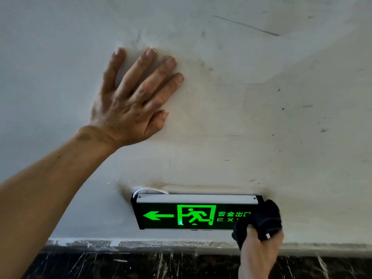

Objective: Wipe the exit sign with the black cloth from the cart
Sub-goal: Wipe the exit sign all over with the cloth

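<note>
Left hand [128,99] flat on the wall [261,117], fingers spread wide, holding nothing, forearm coming in from lower left. Wall is off-white, scuffed, dark smudges around the hand and above the sign. Sign [193,213] sits low on the wall, just above the dark skirting [161,262], well below and to the right of the left hand. Its long axis runs horizontal, slightly tilted in this view; green arrow points left, running-man pictogram in the middle, text at the right end (partly covered). White cable [149,191] loops out at its top-left corner. Cloth [261,220] is bunched against the sign's right end, covering that corner. Right hand [259,252] comes up from below, fingers closed around the cloth.
</note>
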`<state>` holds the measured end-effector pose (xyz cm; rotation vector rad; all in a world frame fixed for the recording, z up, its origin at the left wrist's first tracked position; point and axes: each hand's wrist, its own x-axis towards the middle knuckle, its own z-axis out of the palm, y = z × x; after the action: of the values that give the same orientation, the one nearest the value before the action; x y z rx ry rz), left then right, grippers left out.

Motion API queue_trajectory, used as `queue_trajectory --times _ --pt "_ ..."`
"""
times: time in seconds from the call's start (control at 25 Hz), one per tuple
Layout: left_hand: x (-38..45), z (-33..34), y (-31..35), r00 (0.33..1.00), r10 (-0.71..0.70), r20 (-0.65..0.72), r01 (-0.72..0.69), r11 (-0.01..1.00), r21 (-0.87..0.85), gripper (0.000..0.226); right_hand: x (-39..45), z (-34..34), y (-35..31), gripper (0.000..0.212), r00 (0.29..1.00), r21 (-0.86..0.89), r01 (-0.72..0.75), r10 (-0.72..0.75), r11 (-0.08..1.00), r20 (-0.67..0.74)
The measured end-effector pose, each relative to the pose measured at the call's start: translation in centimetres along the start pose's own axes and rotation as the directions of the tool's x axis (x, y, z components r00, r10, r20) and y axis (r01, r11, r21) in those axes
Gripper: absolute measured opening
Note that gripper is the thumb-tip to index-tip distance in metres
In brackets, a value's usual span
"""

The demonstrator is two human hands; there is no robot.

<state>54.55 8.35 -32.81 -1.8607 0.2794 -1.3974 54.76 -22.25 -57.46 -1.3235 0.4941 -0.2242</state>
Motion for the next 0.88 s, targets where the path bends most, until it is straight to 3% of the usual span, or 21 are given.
queue_trajectory --times 0.12,0.32,0.56,0.76,0.88 --pt "-0.1 0.0 0.1 1.0 0.002 -0.001 -0.002 1.0 0.002 0.062 -1.7 2.1 0.3 0.058 0.994 -0.212 0.108 -0.106 0.971 0.02" --pt "0.0 0.2 -0.1 1.0 -0.004 -0.008 0.004 1.0 0.002 0.063 -2.6 2.4 1.2 0.058 0.982 -0.341 0.182 -0.153 0.922 0.108" --pt "0.0 0.2 0.0 1.0 -0.005 -0.004 0.005 1.0 -0.019 0.062 -7.8 4.9 2.0 0.054 0.924 -0.369 0.307 -0.183 0.877 0.335" --pt "0.1 0.1 0.0 1.0 -0.009 0.003 0.009 1.0 -0.029 0.061 -10.7 6.8 2.6 0.052 0.897 -0.386 0.342 -0.175 0.857 0.406" --pt "0.1 -0.1 0.1 1.0 -0.011 0.006 0.012 0.999 -0.036 0.06 -11.8 7.6 2.7 0.048 0.844 -0.368 0.436 -0.231 0.821 0.484"
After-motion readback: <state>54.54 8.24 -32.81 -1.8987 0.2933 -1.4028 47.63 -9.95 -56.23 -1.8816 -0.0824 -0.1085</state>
